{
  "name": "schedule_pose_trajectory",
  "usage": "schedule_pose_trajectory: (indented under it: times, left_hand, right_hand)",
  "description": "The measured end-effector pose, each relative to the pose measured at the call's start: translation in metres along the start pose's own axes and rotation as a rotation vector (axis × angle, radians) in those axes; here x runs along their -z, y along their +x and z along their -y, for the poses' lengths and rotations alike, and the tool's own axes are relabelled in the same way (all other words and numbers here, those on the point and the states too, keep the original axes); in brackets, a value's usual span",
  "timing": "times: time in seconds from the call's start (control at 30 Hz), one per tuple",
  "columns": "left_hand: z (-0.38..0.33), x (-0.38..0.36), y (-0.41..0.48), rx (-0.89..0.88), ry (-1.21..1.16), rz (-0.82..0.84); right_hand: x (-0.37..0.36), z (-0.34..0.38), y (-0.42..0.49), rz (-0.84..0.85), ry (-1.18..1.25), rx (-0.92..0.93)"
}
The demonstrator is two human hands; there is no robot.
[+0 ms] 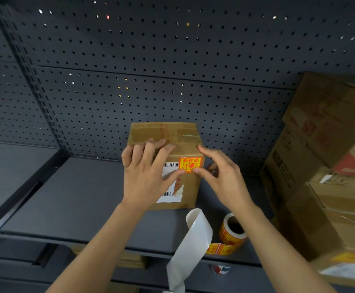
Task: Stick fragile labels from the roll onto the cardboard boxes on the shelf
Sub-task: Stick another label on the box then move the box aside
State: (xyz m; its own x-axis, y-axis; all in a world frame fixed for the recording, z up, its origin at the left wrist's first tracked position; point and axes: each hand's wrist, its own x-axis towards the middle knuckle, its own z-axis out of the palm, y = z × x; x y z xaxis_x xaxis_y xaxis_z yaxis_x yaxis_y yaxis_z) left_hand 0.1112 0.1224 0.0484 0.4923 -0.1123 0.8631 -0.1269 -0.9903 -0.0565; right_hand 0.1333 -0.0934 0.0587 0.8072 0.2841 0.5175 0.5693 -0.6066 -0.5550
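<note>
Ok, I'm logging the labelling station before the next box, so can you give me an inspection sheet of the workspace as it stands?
Surface: dark grey metal shelf bearing the box.
Job's things: cardboard box upright, orange fragile label on its front beside a white shipping label; label roll at the shelf's front right.
Clutter: bare backing strip trailing from the roll over the shelf edge.
Hands: left hand fingers over the box's top edge, thumb at the label's lower left; right hand thumb at its lower right.
Cables: nothing seen.
Surroundings: pegboard back panel; stacked larger boxes at right.
</note>
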Motion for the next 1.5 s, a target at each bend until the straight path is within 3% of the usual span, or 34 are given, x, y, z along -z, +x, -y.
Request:
schedule_pose_trajectory:
  times: [0.53, 1.5]
  left_hand:
    - [-0.009, 0.002, 0.006, 0.126, -0.085, -0.013]
    - [0.001, 0.009, 0.002, 0.004, -0.115, 0.086]
  right_hand:
    - [-0.005, 0.011, 0.004, -0.069, 0.07, -0.053]
    - [-0.006, 0.01, -0.002, -0.031, 0.084, -0.08]
